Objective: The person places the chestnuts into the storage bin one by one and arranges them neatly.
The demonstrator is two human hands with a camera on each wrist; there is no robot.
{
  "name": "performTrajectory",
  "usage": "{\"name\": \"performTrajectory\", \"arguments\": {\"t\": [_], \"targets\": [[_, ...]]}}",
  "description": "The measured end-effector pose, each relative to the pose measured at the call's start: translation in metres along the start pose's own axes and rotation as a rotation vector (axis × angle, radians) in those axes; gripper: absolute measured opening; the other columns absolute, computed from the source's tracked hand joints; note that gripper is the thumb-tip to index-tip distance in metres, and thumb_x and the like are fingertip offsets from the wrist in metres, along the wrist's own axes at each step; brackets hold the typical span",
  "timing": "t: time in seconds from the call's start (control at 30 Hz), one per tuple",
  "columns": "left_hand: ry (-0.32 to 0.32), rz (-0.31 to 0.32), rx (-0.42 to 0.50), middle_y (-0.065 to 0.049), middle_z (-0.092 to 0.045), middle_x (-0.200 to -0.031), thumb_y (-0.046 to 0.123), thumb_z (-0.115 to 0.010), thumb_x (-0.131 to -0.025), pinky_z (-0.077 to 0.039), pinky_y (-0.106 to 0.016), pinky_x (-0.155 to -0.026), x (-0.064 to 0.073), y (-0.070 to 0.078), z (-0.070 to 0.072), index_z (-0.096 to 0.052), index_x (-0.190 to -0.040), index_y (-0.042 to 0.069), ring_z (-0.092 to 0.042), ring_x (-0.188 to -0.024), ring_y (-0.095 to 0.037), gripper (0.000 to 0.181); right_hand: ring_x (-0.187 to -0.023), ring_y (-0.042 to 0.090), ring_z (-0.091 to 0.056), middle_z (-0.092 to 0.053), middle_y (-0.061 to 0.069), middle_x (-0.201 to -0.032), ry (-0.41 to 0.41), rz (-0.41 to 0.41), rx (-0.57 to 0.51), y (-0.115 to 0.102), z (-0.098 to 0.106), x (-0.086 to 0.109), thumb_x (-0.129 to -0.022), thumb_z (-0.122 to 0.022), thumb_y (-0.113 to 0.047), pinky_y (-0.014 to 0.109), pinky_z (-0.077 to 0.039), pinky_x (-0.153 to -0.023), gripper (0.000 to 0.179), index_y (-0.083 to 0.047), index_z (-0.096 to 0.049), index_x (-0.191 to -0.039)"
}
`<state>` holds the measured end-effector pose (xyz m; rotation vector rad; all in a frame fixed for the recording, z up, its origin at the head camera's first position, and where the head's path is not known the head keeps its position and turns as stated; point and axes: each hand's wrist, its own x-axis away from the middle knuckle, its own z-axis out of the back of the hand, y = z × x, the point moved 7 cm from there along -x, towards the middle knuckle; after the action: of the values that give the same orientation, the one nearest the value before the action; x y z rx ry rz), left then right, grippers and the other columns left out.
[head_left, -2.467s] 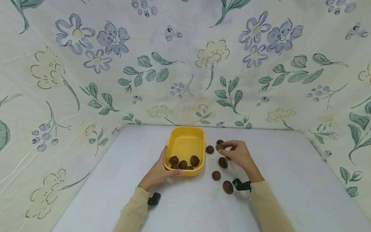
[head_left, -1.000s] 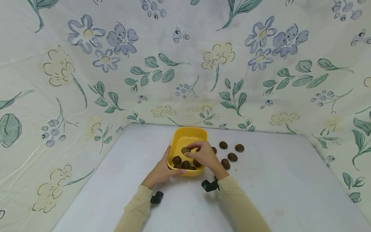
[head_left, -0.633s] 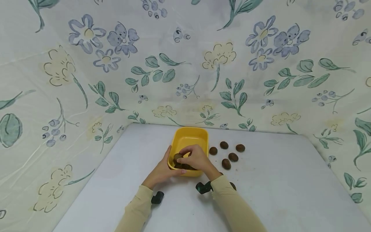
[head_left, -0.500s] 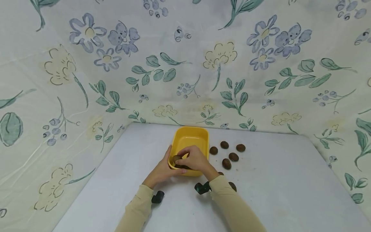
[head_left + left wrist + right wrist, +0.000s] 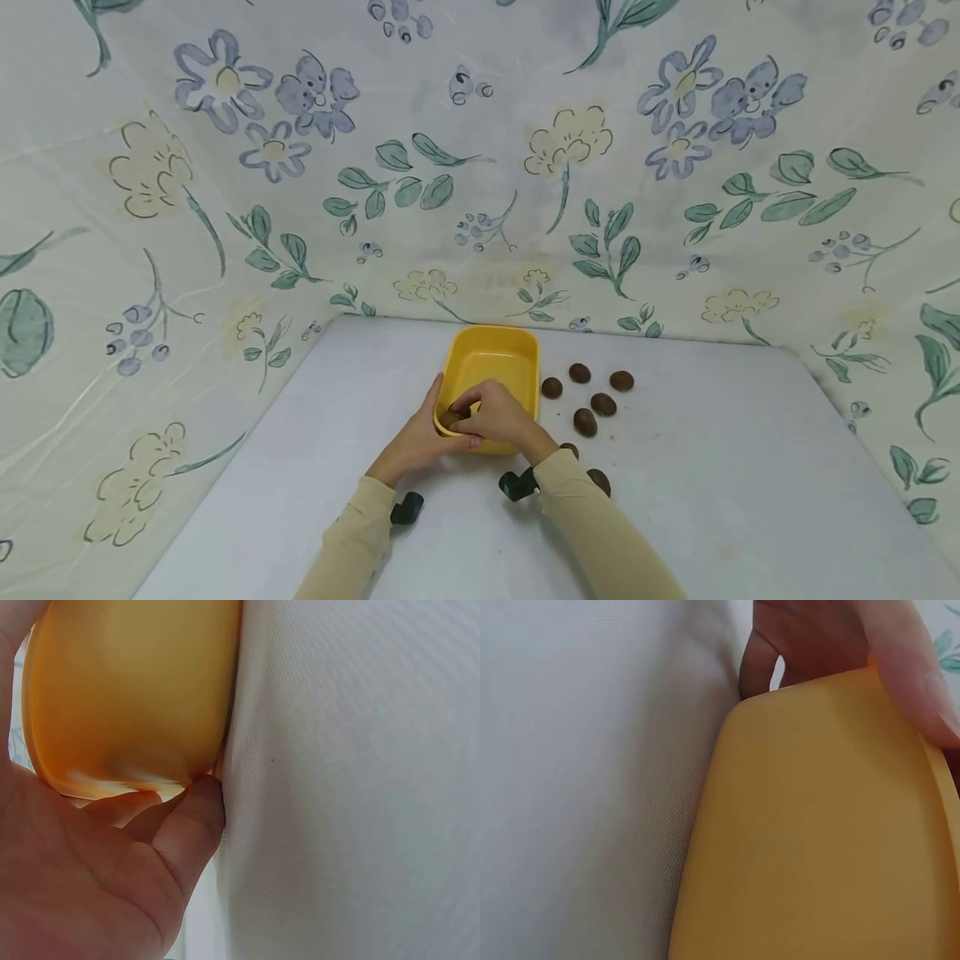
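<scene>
My left hand (image 5: 416, 442) grips the near left corner of a yellow plastic box (image 5: 491, 367), thumb along the near rim, fingers against the left side. In the left wrist view, its fingertips press low on the box wall (image 5: 142, 682). Inside the near left corner, my right hand (image 5: 498, 415) pinches a brown chestnut (image 5: 450, 418) between thumb and fingers, low in the box. This hand covers the other chestnuts lying at that end. The right wrist view holds mostly the box's outer wall (image 5: 817, 825), with the left hand's thumb (image 5: 911, 671) over its rim.
Several loose chestnuts (image 5: 585, 422) lie on the white table (image 5: 712, 467) right of the box. Two nearer ones, such as this chestnut (image 5: 599, 482), are partly behind the right forearm. A flower-patterned cloth (image 5: 480, 208) rises behind the table and at its sides.
My right hand has picked a chestnut from the right-hand group, carried it left over the box and lowered it into the near left corner. The left hand keeps its grip on the box.
</scene>
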<state>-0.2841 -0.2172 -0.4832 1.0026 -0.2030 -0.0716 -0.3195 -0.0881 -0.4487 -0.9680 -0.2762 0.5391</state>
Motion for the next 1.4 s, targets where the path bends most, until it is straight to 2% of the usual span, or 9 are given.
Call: {"name": "performTrajectory", "arguments": {"t": [0.17, 0.23, 0.33, 0.47, 0.6, 0.7, 1.1, 1.27, 1.4], "targets": [[0.003, 0.003, -0.006, -0.018, -0.019, -0.173, 0.058, -0.086, -0.076, -0.027, -0.067, -0.124, 0.001, -0.001, 0.000, 0.005, -0.168, 0.018, -0.031, -0.156, -0.042, 0.136, -0.104, 0.018, -0.071, -0.081, 0.003, -0.105, 0.011, 0.020, 0.043, -0.002, 0.000, 0.000, -0.085, -0.084, -0.017, 0.034, -0.060, -0.093, 0.020, -0.009, -0.083, -0.104], [0.002, 0.002, -0.008, -0.019, -0.019, -0.173, 0.058, -0.086, -0.077, -0.028, -0.067, -0.124, 0.001, -0.001, 0.001, 0.005, -0.168, 0.018, -0.031, -0.155, -0.043, 0.135, -0.106, 0.019, -0.071, -0.081, 0.003, -0.105, 0.017, 0.021, 0.062, -0.002, 0.000, 0.000, -0.086, -0.084, -0.017, 0.036, -0.059, -0.096, 0.020, -0.009, -0.083, -0.104], [0.002, 0.008, -0.004, -0.018, -0.018, -0.173, 0.059, -0.086, -0.076, -0.027, -0.067, -0.124, 0.001, -0.001, 0.000, 0.005, -0.168, 0.019, -0.030, -0.156, -0.043, 0.135, -0.105, 0.016, -0.071, -0.081, 0.002, -0.106, 0.019, -0.001, 0.090, -0.002, 0.000, 0.000, -0.085, -0.085, -0.017, 0.035, -0.059, -0.096, 0.021, -0.010, -0.082, -0.105], [0.001, 0.011, -0.006, -0.017, -0.017, -0.174, 0.060, -0.086, -0.075, -0.026, -0.067, -0.125, 0.001, -0.001, 0.000, 0.005, -0.168, 0.020, -0.029, -0.157, -0.043, 0.136, -0.094, 0.012, -0.068, -0.082, -0.001, -0.104, 0.010, -0.034, 0.172, -0.003, -0.001, 0.000, -0.086, -0.085, -0.020, 0.030, -0.058, -0.090, 0.021, -0.011, -0.083, -0.104], [0.002, 0.005, -0.018, -0.017, -0.018, -0.174, 0.060, -0.086, -0.075, -0.028, -0.066, -0.124, 0.002, -0.001, 0.000, 0.004, -0.168, 0.020, -0.030, -0.156, -0.043, 0.136, -0.088, 0.010, -0.066, -0.082, -0.003, -0.099, -0.005, -0.032, 0.274, -0.006, -0.003, -0.002, -0.087, -0.084, -0.021, 0.029, -0.056, -0.086, 0.017, -0.013, -0.084, -0.101], [0.002, -0.001, -0.018, -0.018, -0.019, -0.173, 0.059, -0.086, -0.076, -0.029, -0.065, -0.125, 0.002, 0.001, 0.001, 0.004, -0.168, 0.020, -0.030, -0.156, -0.042, 0.134, -0.087, 0.010, -0.066, -0.082, -0.004, -0.097, -0.002, -0.040, 0.309, -0.006, -0.004, -0.004, -0.087, -0.085, -0.022, 0.029, -0.056, -0.086, 0.015, -0.014, -0.084, -0.100], [0.000, 0.001, -0.009, -0.017, -0.016, -0.174, 0.057, -0.086, -0.077, -0.029, -0.065, -0.124, 0.001, 0.001, 0.001, 0.004, -0.168, 0.018, -0.030, -0.156, -0.042, 0.133, -0.085, 0.012, -0.066, -0.081, -0.004, -0.094, -0.028, -0.171, 0.302, 0.002, -0.006, -0.006, -0.087, -0.083, -0.017, 0.036, -0.059, -0.092, 0.008, -0.016, -0.084, -0.095], [0.001, 0.001, -0.010, -0.018, -0.015, -0.174, 0.059, -0.086, -0.077, -0.028, -0.066, -0.124, 0.001, 0.000, 0.000, 0.004, -0.168, 0.017, -0.029, -0.157, -0.043, 0.135, -0.092, 0.015, -0.068, -0.081, -0.001, -0.100, -0.011, -0.127, 0.295, -0.001, -0.004, -0.002, -0.086, -0.084, -0.019, 0.037, -0.058, -0.096, 0.017, -0.013, -0.083, -0.102], [0.003, 0.011, -0.005, -0.016, -0.014, -0.175, 0.058, -0.086, -0.077, -0.027, -0.066, -0.125, 0.001, 0.000, 0.001, 0.005, -0.168, 0.018, -0.028, -0.157, -0.042, 0.134, -0.103, 0.019, -0.070, -0.080, -0.001, -0.105, 0.048, -0.061, 0.235, -0.004, 0.007, 0.005, -0.088, -0.084, -0.026, 0.038, -0.058, -0.097, 0.024, -0.012, -0.081, -0.107]]}}
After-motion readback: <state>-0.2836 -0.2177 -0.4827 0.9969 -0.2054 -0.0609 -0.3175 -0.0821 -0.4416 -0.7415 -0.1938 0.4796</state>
